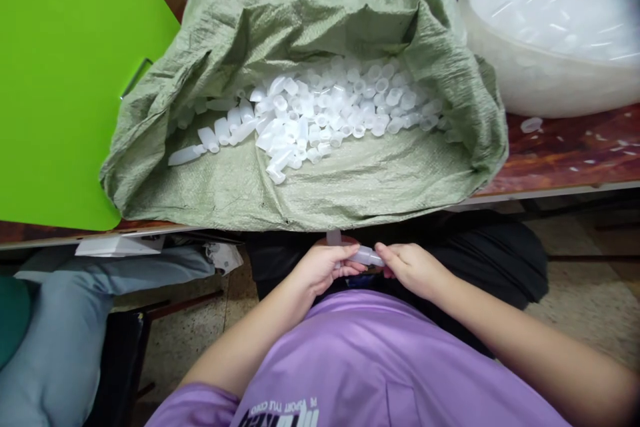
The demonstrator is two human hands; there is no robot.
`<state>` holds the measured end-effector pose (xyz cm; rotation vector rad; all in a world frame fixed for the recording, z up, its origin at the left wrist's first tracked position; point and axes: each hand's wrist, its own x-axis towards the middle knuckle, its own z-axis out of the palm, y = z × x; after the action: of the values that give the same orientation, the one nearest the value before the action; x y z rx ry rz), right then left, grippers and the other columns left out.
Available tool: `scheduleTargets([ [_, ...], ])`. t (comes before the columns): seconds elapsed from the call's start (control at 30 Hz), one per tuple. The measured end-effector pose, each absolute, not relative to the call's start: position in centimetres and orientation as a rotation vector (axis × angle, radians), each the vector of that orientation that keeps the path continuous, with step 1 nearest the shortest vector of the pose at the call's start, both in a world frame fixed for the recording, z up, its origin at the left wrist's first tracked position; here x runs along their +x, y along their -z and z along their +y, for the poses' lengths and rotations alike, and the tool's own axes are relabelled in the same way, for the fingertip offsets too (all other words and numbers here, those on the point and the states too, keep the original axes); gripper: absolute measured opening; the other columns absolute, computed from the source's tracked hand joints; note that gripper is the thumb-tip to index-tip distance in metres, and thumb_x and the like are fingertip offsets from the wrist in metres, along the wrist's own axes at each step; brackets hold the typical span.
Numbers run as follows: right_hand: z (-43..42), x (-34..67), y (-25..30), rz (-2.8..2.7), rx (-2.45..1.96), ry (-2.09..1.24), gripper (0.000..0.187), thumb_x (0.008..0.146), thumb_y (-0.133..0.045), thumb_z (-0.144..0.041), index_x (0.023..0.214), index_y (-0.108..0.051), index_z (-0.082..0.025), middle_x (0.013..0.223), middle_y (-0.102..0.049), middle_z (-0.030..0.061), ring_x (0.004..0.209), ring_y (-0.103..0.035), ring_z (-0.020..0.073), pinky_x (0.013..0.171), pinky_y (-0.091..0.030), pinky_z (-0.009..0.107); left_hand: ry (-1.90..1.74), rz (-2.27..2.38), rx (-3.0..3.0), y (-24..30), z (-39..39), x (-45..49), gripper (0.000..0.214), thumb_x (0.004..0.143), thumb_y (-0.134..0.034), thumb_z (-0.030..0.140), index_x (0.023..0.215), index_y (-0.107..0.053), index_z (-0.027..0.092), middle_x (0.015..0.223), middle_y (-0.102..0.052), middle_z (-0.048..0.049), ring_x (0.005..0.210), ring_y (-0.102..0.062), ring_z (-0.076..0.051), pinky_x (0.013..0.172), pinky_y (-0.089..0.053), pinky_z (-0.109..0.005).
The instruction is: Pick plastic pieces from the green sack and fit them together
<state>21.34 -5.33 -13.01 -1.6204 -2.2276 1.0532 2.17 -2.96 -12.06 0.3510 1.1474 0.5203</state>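
My left hand and my right hand meet just below the table edge, above my lap. Between them lies a small translucent white plastic tube. The fingers of my left hand are closed round one end, while my right thumb and fingers pinch the other. A second translucent piece sticks up from behind my left hand. Beyond my hands, a pale green woven sack lies on the table with its mouth towards me. Many small translucent plastic pieces are heaped inside it.
A large whitish basin full of translucent pieces stands at the right, with a loose piece beside it on the reddish table. At the left is a bright green board. Another person's leg is at the lower left.
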Motion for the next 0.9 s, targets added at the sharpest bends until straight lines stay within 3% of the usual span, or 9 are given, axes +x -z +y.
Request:
scheduleTargets([
  [0.13, -5.8, 21.0, 14.1, -2.122, -1.514, -0.906, 0.038, 0.084, -0.046, -0.048, 0.103, -0.061, -0.019, 0.105, -0.063, 0.0126, 0.094, -0.060, 0.0246, 0.081, -0.048, 0.037, -0.618, 1.216, 0.348, 12.1, -2.8, 2.4, 0.009, 0.071, -0.064, 0.010, 0.080, -0.064, 0.010, 0.060, -0.067, -0.0076, 0.055, -0.064, -0.015, 0.057, -0.050, -0.024],
  [0.27, -6.3, 20.7, 15.4, -1.889, -1.619, -1.208, 0.043, 0.092, -0.027, -0.044, 0.085, -0.061, -0.019, 0.079, -0.067, 0.0078, 0.071, -0.064, 0.0188, 0.067, -0.051, 0.033, -0.589, 1.228, 0.339, 12.5, -2.7, 2.4, 0.009, 0.071, -0.062, 0.009, 0.080, -0.063, 0.009, 0.060, -0.067, -0.0083, 0.054, -0.064, -0.015, 0.056, -0.050, -0.023],
  [0.4, -6.3, 20.4, 15.3, -1.950, -1.547, -1.033, 0.032, 0.085, -0.045, -0.043, 0.100, -0.058, -0.019, 0.095, -0.064, 0.0108, 0.091, -0.060, 0.0232, 0.080, -0.047, 0.037, -0.640, 1.217, 0.330, 12.8, -2.8, 2.4, 0.010, 0.070, -0.060, 0.007, 0.079, -0.063, 0.010, 0.059, -0.066, -0.0061, 0.052, -0.062, -0.014, 0.055, -0.049, -0.023],
  [0.67, -5.4, 18.3, 17.2, -1.648, -1.602, -1.208, 0.030, 0.088, -0.037, -0.042, 0.093, -0.055, -0.018, 0.078, -0.063, 0.0039, 0.069, -0.060, 0.0163, 0.065, -0.049, 0.029, -0.743, 1.296, 0.459, 13.6, -2.9, 2.7, 0.014, 0.065, -0.068, 0.018, 0.075, -0.059, 0.011, 0.055, -0.063, -0.0032, 0.047, -0.059, -0.013, 0.051, -0.046, -0.023],
  [0.77, -4.8, 18.0, 18.1, -1.648, -1.641, -1.173, 0.032, 0.088, -0.034, -0.041, 0.095, -0.055, -0.018, 0.081, -0.063, 0.0050, 0.071, -0.061, 0.0176, 0.067, -0.049, 0.031, -0.743, 1.307, 0.530, 14.3, -2.5, 3.3, 0.016, 0.067, -0.067, 0.023, 0.076, -0.062, 0.012, 0.064, -0.066, -0.0047, 0.057, -0.062, -0.015, 0.060, -0.049, -0.027],
  [0.9, -4.0, 19.1, 16.9, -1.659, -1.805, -1.007, 0.041, 0.082, -0.045, -0.042, 0.110, -0.050, -0.013, 0.108, -0.058, 0.0171, 0.100, -0.056, 0.0294, 0.085, -0.043, 0.043, -0.832, 1.281, 0.735, 14.8, -1.9, 3.8, 0.020, 0.068, -0.067, 0.025, 0.087, -0.066, 0.017, 0.093, -0.069, -0.0064, 0.094, -0.061, -0.021, 0.090, -0.041, -0.036],
])
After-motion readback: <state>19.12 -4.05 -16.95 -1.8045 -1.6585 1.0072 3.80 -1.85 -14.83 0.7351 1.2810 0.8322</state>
